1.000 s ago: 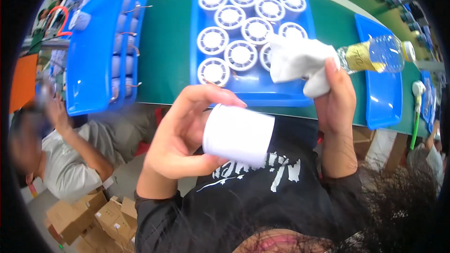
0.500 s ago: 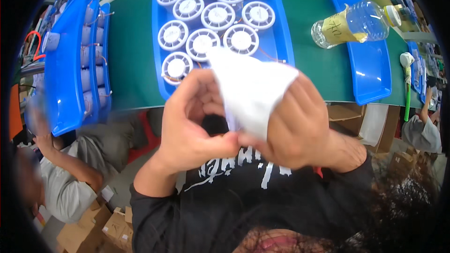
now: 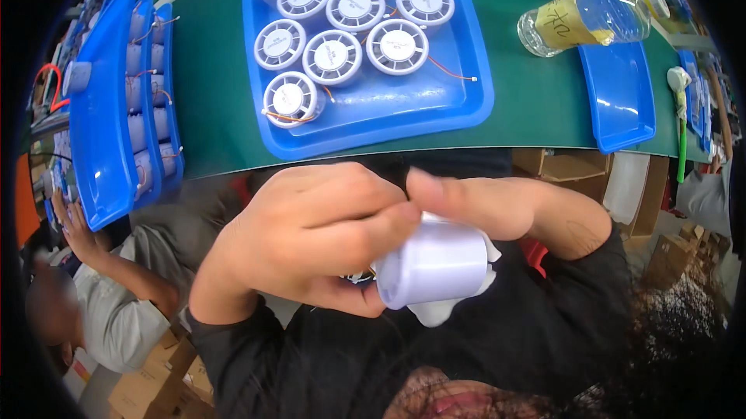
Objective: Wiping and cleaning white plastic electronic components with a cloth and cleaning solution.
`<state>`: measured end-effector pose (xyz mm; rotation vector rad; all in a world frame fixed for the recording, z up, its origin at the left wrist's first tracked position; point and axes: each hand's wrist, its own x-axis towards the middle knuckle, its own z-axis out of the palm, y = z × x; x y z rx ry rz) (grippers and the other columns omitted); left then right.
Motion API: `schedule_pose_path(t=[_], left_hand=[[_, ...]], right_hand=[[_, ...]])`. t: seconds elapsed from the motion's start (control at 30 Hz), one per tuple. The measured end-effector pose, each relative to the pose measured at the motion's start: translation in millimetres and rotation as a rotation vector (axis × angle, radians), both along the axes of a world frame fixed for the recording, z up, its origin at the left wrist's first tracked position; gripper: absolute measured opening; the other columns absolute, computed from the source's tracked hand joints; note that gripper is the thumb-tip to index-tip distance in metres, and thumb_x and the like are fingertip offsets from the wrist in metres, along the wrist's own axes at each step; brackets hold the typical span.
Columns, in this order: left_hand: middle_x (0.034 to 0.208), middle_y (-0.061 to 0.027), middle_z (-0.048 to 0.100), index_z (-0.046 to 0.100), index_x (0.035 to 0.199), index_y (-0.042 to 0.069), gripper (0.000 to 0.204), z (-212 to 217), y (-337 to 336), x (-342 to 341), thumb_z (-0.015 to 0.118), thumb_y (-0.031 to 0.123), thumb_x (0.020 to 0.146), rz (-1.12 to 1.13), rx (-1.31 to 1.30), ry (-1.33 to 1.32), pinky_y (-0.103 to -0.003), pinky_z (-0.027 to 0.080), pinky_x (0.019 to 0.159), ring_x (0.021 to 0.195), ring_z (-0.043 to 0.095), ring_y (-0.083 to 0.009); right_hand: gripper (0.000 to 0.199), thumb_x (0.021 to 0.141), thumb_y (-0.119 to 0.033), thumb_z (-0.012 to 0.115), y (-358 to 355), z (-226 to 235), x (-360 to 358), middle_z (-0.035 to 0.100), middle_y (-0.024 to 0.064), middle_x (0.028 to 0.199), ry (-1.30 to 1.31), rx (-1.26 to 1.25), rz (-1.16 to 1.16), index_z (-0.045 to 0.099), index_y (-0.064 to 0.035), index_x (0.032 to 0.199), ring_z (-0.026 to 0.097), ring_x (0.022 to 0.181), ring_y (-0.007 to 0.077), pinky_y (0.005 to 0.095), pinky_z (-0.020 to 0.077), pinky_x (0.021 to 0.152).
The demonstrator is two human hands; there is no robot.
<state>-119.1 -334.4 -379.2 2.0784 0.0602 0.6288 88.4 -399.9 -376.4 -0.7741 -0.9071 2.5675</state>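
In front of my chest I hold a white cylindrical unit (image 3: 443,264) tilted onto its side, its rim toward the left. My left hand (image 3: 311,229) is closed round the rim end, fingers over the top and thumb below. Thin wires show beside that thumb. My right hand (image 3: 493,205) grips a white cloth (image 3: 435,312) against the other end of the unit; its thumb lies on top and its remaining fingers are hidden. Similar white units with slotted round tops (image 3: 332,56) stand in a blue tray (image 3: 388,128) on the green table, some with orange wires.
Stacked blue trays (image 3: 105,132) with more units rise at the left. To the right, a clear plastic bottle (image 3: 614,11) with a yellow label lies across another blue tray (image 3: 622,100). A person in grey (image 3: 116,310) sits at the left, near cardboard boxes (image 3: 151,376).
Both hands have come down toward my chest, away from the tray. The cloth has moved from the front to behind and under the unit, and the unit's side now shows.
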Motion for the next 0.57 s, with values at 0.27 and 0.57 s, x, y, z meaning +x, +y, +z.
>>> schedule_pose_path(t=[0.27,0.57], left_hand=[[0.111,-0.0152,0.05,0.039,0.119,-0.001,0.072,-60.6,-18.9,1.2,0.079,0.007,0.06,0.59,-0.38,-0.344,-0.03,0.047,0.08,0.09,0.056,-0.0171],[0.11,-0.0145,0.054,0.036,0.125,0.002,0.067,-49.6,-23.0,23.5,0.07,-0.003,0.067,0.512,-0.627,-0.271,-0.032,0.046,0.087,0.102,0.058,-0.0207]], right_hand=[[0.056,0.101,-0.043,0.035,-29.4,-12.2,17.9,0.066,0.0119,0.078,-0.034,0.094,-0.545,0.062,0.0048,0.108,0.062,0.064,0.0137,0.0232,0.0475,0.056],[0.037,0.098,-0.028,0.053,0.3,-23.3,16.5,0.063,0.0125,0.086,-0.712,1.312,-0.868,0.051,0.0037,0.117,0.061,0.07,0.0218,0.0262,0.0469,0.065]])
